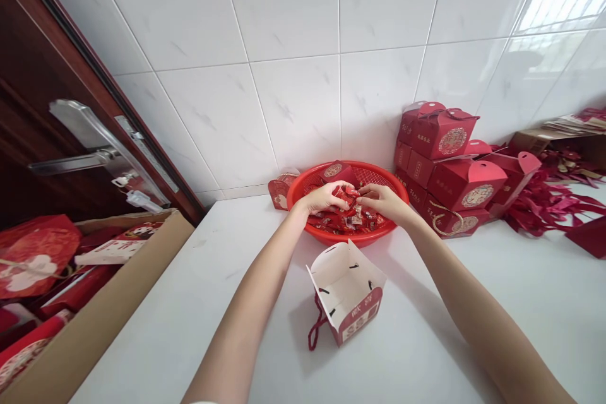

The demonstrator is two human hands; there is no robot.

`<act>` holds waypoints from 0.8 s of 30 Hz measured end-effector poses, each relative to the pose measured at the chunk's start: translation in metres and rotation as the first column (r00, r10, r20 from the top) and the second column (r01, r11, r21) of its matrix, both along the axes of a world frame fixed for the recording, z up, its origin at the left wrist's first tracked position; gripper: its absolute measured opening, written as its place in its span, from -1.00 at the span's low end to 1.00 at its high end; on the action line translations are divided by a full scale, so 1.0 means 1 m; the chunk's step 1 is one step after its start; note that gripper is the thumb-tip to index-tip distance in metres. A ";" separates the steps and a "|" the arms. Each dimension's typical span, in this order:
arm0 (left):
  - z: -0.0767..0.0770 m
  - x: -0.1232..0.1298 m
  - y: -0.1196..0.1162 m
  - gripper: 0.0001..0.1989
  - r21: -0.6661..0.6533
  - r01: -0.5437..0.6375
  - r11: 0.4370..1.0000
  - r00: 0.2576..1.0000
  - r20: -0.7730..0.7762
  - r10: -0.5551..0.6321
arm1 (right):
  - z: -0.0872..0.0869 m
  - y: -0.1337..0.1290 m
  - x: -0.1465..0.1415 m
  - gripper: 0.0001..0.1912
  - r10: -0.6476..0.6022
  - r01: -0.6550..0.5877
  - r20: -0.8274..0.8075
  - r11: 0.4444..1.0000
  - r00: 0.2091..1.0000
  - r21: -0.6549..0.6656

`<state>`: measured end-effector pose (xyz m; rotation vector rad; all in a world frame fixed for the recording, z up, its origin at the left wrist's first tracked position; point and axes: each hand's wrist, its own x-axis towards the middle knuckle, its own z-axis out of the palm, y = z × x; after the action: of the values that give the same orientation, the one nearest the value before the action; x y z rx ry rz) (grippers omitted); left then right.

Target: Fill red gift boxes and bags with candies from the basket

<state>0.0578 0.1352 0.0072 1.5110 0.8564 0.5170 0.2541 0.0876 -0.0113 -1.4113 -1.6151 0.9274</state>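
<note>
A red plastic basket [297,192] holds a heap of red-wrapped candies [355,221]. Over it, my left hand [324,197] is closed around a few wrapped candies [347,194]. My right hand [382,202] reaches in from the other side, its fingertips pinched at the candies beside the left hand; what exactly they grip is partly hidden. In front of the basket stands an open gift box [362,319], red outside and white inside, with a dark red cord handle hanging at its left. Nothing shows inside the box but cord ends.
Closed red gift boxes [449,180] are stacked right of the basket, near dark red ribbons [540,202]. A smaller red box [336,170] lies in the basket. At left, a cardboard carton [108,303] full of red packaging stands by a door handle [76,161]. A tiled wall [293,95] backs the white table [227,246].
</note>
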 end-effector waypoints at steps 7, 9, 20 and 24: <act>-0.001 -0.002 -0.002 -0.19 0.130 0.051 0.990 0.999 -0.016 -0.049 | -0.003 0.001 0.002 -0.74 0.037 -0.040 0.038 0.996 0.999 0.078; -0.001 -0.001 -0.003 -0.26 0.105 0.040 0.994 0.999 -0.015 -0.039 | -0.005 0.003 0.003 -0.79 0.070 -0.076 0.062 0.992 0.996 0.098; -0.014 0.008 0.005 -0.71 0.438 0.141 0.888 0.830 -0.541 0.135 | -0.008 0.002 0.001 -0.86 0.062 -0.066 0.113 0.997 0.992 0.032; -0.019 0.008 0.007 -0.88 0.387 0.256 0.886 0.703 -0.704 0.104 | -0.008 0.002 0.000 -0.89 -0.002 -0.008 0.140 0.997 0.990 0.073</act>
<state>0.0655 0.1419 -0.0120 2.2519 1.3186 0.0272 0.2541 0.0897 -0.0190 -1.4513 -1.7373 0.7771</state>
